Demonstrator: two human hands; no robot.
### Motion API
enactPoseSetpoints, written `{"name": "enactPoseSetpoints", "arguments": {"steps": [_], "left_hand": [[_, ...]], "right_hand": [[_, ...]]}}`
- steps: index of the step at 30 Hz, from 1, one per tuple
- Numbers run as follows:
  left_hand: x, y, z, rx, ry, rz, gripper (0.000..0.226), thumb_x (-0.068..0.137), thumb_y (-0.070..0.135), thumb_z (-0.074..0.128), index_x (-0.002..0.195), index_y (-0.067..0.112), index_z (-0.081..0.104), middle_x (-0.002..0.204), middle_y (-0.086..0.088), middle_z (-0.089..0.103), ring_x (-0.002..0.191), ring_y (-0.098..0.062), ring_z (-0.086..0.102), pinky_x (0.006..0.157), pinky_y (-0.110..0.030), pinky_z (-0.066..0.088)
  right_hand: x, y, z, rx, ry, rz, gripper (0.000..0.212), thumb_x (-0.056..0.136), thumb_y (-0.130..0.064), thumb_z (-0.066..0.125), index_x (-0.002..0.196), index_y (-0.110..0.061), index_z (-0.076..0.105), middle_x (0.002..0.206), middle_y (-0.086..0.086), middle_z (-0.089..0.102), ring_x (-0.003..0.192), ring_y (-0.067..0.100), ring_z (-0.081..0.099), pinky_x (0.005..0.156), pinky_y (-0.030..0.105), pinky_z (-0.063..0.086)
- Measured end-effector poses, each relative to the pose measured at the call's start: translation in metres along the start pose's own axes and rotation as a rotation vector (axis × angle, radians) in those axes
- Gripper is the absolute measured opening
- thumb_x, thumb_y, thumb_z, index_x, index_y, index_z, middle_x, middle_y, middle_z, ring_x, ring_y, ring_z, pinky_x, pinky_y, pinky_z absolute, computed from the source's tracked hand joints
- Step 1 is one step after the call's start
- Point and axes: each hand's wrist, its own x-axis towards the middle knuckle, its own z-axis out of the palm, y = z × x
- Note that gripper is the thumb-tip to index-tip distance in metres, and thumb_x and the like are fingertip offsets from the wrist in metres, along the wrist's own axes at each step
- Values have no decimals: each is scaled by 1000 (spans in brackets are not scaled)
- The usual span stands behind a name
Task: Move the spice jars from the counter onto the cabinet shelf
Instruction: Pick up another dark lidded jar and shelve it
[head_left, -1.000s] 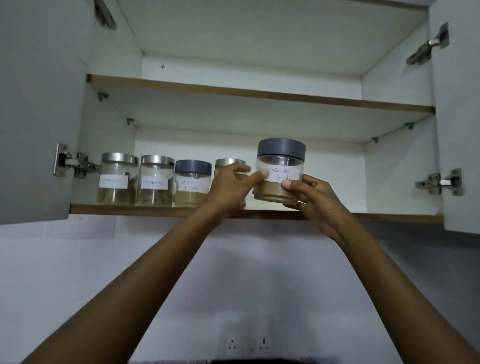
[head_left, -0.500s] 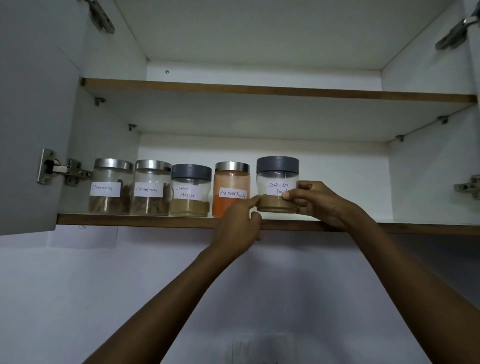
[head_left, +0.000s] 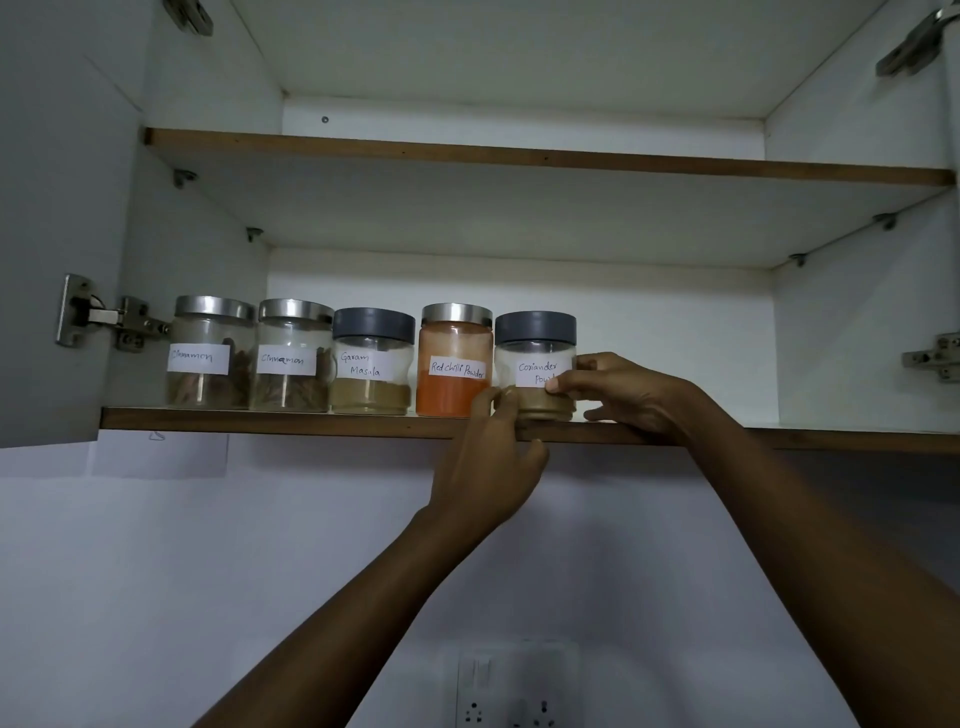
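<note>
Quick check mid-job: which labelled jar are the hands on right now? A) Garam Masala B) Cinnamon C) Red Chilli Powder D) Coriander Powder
D: the right hand grips the coriander jar at the right end of the row, and the left hand touches its base.

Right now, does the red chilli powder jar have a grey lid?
No, the red chilli powder jar carries a shiny silver lid, unlike the grey-lidded coriander jar beside it.
</note>
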Motion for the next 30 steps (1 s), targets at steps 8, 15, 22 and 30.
{"name": "enactPoseSetpoints", "arguments": {"steps": [8,15,22,30], "left_hand": [[-3,-6,4,9,9,2,61,93,29,52,146,16,26,151,1,22,124,-18,42,83,-23,38],[-26,-7,-2,-188,250,169,26,86,13,58,112,13,62,113,-2,60,90,-14,58,72,-27,48],[-79,2,-6,-410,162,90,28,82,26,50,103,17,66,105,5,66,93,-12,61,78,-29,50],[-203,-14,7,-501,-168,-12,26,89,12,56,115,15,62,114,3,64,106,-11,56,89,-20,41]], "right_hand": [[2,1,3,-50,55,28,61,77,-29,71,132,-19,46,122,-2,59,114,17,52,111,47,24],[-48,4,19,-109,314,-113,91,79,-34,71,149,-16,17,151,5,30,133,19,36,98,30,31],[-146,22,81,-185,553,-246,53,80,-18,72,128,-15,51,121,-1,57,109,11,54,83,12,44],[-263,69,155,-184,427,41,40,80,-17,71,119,-12,60,113,2,64,102,14,60,87,21,49]]}}
